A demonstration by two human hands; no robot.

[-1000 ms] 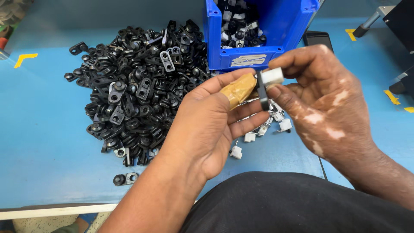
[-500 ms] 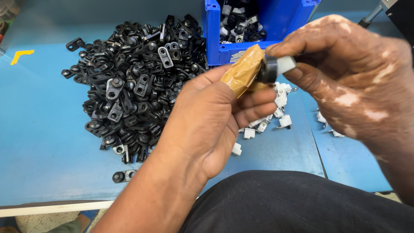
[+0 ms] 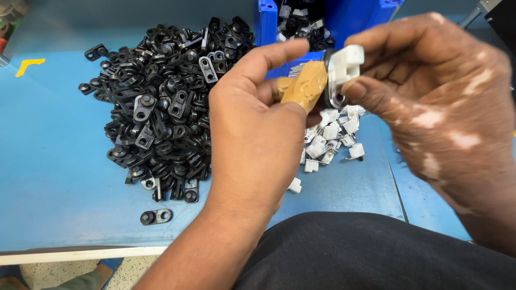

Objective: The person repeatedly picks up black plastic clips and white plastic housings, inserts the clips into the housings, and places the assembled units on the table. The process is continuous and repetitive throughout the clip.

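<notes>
Left hand [image 3: 258,134] pinches a tan-wrapped piece [image 3: 303,86]; right hand [image 3: 430,91] holds a white clip [image 3: 346,62] with a black bracket [image 3: 334,91], its grip closed, pressed against it above the blue bench [image 3: 54,161]. Black brackets pile [image 3: 156,107] lies left; blue bin [image 3: 322,21] behind.

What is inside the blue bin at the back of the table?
The blue bin holds mixed black and white small parts. Its lower contents are hidden by the bin's front wall and both hands.

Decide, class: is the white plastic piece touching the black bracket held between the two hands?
Touching. The head view shows the white plastic piece pressed against the black bracket, no gap between, pinched by the right hand.
</notes>
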